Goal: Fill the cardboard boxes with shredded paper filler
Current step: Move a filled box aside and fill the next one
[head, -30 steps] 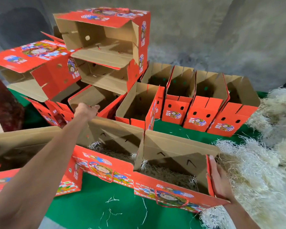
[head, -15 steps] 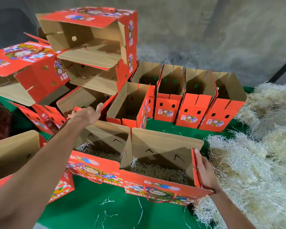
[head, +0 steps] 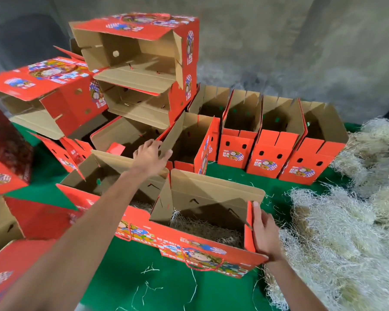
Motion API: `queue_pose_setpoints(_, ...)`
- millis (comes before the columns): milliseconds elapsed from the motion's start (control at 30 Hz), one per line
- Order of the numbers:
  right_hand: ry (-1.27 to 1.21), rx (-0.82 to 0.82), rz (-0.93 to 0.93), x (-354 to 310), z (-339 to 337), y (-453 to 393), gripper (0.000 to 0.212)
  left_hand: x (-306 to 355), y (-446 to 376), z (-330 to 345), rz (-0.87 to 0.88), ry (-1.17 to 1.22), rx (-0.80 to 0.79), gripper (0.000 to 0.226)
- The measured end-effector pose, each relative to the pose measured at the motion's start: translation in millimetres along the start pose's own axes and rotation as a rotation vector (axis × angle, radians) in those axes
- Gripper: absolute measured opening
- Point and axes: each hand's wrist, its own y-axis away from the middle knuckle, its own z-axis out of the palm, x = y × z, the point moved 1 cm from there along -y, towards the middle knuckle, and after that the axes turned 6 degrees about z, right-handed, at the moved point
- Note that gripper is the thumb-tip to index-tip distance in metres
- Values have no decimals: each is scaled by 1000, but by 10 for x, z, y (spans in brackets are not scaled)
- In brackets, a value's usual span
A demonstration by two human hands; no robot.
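Shredded pale paper filler (head: 337, 232) is heaped at frame right and lines the near red cardboard box (head: 202, 232), lower centre. Left hand (head: 149, 157) has advanced from the neighbouring box's rim to pinch an empty open cardboard box's brown flap (head: 172, 135), mid-frame. Right hand (head: 264, 232), fingers straight, still presses the near box's right wall.

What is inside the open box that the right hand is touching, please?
Shredded paper filler covers the bottom of the box. The box's floor beneath it and the near inner wall are hidden.
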Motion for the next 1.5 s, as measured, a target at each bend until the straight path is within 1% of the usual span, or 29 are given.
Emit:
queue_pose_setpoints(133,21,26,-2,8,24,-28,60,-37,53,-10,24,4,19,55)
queue_pose_setpoints(267,50,39,23,-6,56,-79,48,-6,155,55,56,-17,23,46)
queue_pose_setpoints(400,56,37,-12,-43,140,-72,56,193,222,186,69,31,13,41)
queue_pose_setpoints(500,61,73,-8,-62,196,-32,52,357,250,256,80,62,24,39)
queue_pose_setpoints(567,38,68,5,-75,255,-9,55,448,269,276,85,85,36,38)
queue_pose_setpoints(633,35,78,7,-89,328,6,58,511,279,291,73,75,47,39)
queue_pose_setpoints(733,24,98,19,-118,446,32,60,525,283,305,30,-11,55,46)
queue_pose_setpoints(833,18,113,33,-152,573,62,57,472,298,322,3,-21,42,52)
queue_pose_setpoints(933,30,147,26,-199,709,93,52,439,305,338,33,-55,64,53)
queue_pose_setpoints(1000,49,151,20,-225,819,103,56,436,299,339,44,-97,58,55)
queue_pose_setpoints(1167,59,131,4,-296,1070,109,64,417,245,359,60,-110,30,58)
queue_pose_setpoints(1333,37,106,-24,-403,1306,192,65,408,202,408,103,-140,28,58)
queue_pose_setpoints(1500,59,102,0,-507,1534,235,64,442,183,404,119,-135,9,58)
